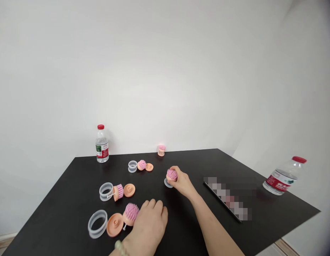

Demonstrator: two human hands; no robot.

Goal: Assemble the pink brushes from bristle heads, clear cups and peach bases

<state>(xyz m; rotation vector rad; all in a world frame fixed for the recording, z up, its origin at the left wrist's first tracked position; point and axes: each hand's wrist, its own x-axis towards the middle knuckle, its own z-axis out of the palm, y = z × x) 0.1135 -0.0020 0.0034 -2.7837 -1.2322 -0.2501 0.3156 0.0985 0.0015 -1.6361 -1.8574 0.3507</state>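
My right hand (182, 181) grips a round brush head with pink bristles (171, 174), fingers around its sides. A translucent ring (167, 183) shows just beneath it at the table. My left hand (152, 222) rests on the table, fingers curled under, with nothing seen in it; its fingertips are hidden. Right beside that hand lies another pink-bristled brush head (131, 212) with a small white stem. Left of it are a peach disc-shaped cap (115, 225) and a clear ring (97, 223).
Two similar groups lie farther back, with brush heads (118, 192), caps (129, 190) and clear rings (106, 191). An assembled brush (161, 150) stands by the wall. Water bottles stand back left (102, 147) and at right (283, 177). A flat, blurred-out object (226, 199) lies right of my arm.
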